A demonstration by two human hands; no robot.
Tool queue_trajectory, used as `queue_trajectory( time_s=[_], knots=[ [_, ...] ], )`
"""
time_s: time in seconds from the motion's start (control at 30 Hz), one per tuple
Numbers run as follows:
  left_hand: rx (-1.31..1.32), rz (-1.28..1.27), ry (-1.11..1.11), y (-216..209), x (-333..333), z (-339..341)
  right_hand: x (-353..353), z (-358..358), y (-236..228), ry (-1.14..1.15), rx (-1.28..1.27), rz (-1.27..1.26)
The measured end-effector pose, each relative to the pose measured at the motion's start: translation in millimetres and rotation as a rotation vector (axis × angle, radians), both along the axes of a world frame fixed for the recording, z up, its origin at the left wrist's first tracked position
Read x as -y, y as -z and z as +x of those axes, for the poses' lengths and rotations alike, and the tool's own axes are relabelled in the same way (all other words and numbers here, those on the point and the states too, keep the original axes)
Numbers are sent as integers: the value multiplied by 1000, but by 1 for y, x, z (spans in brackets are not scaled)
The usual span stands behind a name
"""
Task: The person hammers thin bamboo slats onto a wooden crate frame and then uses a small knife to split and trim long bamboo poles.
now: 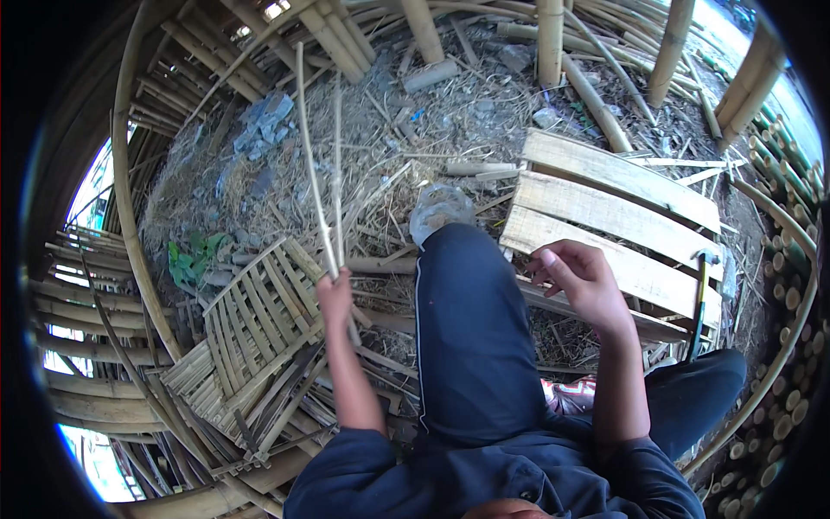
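Observation:
My left hand [335,298] is closed around the lower part of two long, thin bamboo strips [313,164]. They rise from the fist toward the far side, slightly apart, one of them blurred. My right hand [577,275] hovers by the left edge of a low bench of pale wooden slats [596,203]. Its fingers are loosely curled with the thumb apart, and I see nothing in them. On the right end of the bench rests a hammer [700,303] with a dark and yellow handle.
Left of my knee lies a slatted bamboo panel [255,303] over loose strips. A clear plastic bag [441,212] sits beyond the knee. Bamboo posts [550,43] stand at the back; stacked bamboo poles [782,424] lie at right. Debris and a bluish plastic sheet [266,121] cover the ground.

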State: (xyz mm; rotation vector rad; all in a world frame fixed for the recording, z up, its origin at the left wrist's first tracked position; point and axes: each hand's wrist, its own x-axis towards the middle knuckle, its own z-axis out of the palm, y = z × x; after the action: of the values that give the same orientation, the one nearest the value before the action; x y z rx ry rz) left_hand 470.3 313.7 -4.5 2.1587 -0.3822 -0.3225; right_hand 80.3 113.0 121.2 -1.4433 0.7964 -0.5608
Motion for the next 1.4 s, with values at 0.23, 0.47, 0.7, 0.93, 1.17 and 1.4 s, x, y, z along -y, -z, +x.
queue_trajectory(
  time_s=[0.23, 0.47, 0.7, 0.93, 1.17, 1.4],
  knots=[
    [-406, -356, 324, -141, -23, -48, -8, -10, -22, 68, 247, 103],
    [-611, -388, 671, -220, -17, -141, 19, -17, -68, 225, 404, 257],
    [-723, -257, 1052, -212, -1, -199, 45, 12, -93, 312, 703, 280],
    [-502, -327, 1147, -188, -13, -201, -7, 31, -113, 191, 771, 260],
    [-471, -347, 1065, -199, -35, -191, -36, 58, -114, -1, 752, 125],
    [-212, -389, 615, -173, -89, -169, -66, 100, -98, -167, 494, -131]
  ],
)
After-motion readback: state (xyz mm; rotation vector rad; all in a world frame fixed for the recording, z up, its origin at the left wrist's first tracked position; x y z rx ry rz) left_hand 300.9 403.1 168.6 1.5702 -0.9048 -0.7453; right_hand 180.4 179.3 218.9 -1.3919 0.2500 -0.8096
